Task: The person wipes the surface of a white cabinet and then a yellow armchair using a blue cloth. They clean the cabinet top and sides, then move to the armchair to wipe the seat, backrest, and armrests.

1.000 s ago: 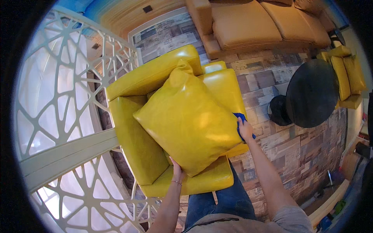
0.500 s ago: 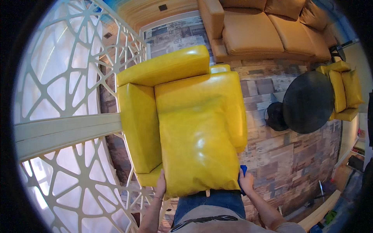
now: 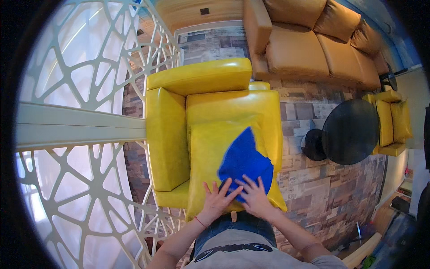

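A yellow leather cushion [image 3: 208,148] leans toward me on the seat of a yellow armchair [image 3: 168,139]. Spread over the cushion's right part is a blue cloth [image 3: 245,163], with one corner pointing away from me. My right hand [image 3: 256,196] rests on the cloth's near part, its fingers stretched and apart. Beside it, my left hand [image 3: 217,201] has its fingers fanned out over the cushion. The left fingertips reach the near left edge of the cloth, and neither hand is closed around anything.
A white lattice partition [image 3: 80,123] stands close along the chair's left side. A brown sofa [image 3: 298,49] is at the far right. Farther right are a round black table [image 3: 350,132] and another yellow armchair [image 3: 392,121]. Wood-patterned flooring [image 3: 313,188] lies between.
Both hands have left the cushion's sides and come together over its near part. The blue cloth, bunched in my right hand before, now lies spread on the cushion.
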A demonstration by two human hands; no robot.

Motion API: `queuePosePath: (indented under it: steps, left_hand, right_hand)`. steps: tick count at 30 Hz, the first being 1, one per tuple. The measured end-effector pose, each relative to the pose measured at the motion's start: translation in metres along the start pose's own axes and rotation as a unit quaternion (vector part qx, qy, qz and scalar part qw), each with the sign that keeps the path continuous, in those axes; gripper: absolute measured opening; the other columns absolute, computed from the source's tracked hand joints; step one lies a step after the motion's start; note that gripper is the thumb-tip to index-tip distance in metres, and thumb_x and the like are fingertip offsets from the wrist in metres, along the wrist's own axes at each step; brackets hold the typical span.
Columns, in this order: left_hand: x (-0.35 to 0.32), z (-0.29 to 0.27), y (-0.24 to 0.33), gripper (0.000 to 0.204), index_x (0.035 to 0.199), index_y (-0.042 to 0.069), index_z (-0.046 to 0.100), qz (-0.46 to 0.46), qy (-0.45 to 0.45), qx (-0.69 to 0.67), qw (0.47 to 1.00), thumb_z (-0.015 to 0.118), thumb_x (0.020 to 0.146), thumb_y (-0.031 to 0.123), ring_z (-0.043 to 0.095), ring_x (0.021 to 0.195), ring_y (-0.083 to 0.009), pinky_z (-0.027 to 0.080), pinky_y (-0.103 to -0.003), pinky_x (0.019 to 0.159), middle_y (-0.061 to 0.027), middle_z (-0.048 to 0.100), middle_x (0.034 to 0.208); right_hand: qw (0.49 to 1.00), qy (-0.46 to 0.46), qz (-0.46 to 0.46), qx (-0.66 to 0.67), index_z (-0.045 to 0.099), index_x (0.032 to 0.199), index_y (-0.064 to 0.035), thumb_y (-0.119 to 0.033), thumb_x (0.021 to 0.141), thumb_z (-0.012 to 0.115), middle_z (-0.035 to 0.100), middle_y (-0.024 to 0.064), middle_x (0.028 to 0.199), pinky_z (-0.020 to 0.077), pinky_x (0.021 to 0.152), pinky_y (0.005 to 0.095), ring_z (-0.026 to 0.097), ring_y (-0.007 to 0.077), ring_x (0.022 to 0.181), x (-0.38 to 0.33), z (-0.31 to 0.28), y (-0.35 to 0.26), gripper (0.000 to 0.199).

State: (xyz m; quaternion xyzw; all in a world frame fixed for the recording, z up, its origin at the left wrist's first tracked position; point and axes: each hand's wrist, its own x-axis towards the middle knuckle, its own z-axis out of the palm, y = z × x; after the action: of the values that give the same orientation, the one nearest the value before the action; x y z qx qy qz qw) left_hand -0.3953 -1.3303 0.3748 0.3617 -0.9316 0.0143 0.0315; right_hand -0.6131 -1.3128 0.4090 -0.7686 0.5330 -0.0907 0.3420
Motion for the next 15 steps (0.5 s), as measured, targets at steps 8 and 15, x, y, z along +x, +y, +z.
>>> queuePosePath:
  steps: [8, 15]
  left_hand:
    - [0.010, -0.006, -0.006, 0.082, 0.149, 0.029, 0.045, -0.069, -0.226, -0.167, 0.957, 0.077, 0.076, 0.049, 0.019, 0.147, -0.0502, 0.011, -0.073, 0.113, -0.0031, 0.027, 0.164]
    - [0.084, 0.070, -0.061, 0.093, 0.152, 0.027, 0.042, -0.166, -0.133, -0.276, 0.937, 0.069, 0.074, 0.070, 0.015, 0.147, -0.0522, 0.011, -0.076, 0.111, -0.0038, 0.030, 0.163]
  right_hand:
    - [0.994, -0.101, -0.003, -0.049, 0.049, 0.147, -0.0283, -0.039, 0.085, 0.073, 0.033, 0.0052, 0.161, 0.0101, 0.115, 0.0723, 0.021, 0.0368, 0.151, -0.009, 0.008, 0.003, 0.067]
    - [0.999, 0.029, 0.035, -0.004, 0.050, 0.146, -0.0299, -0.047, 0.088, 0.065, 0.034, 0.0066, 0.160, 0.0171, 0.115, 0.0681, 0.026, 0.0327, 0.149, 0.093, 0.042, 0.102, 0.062]
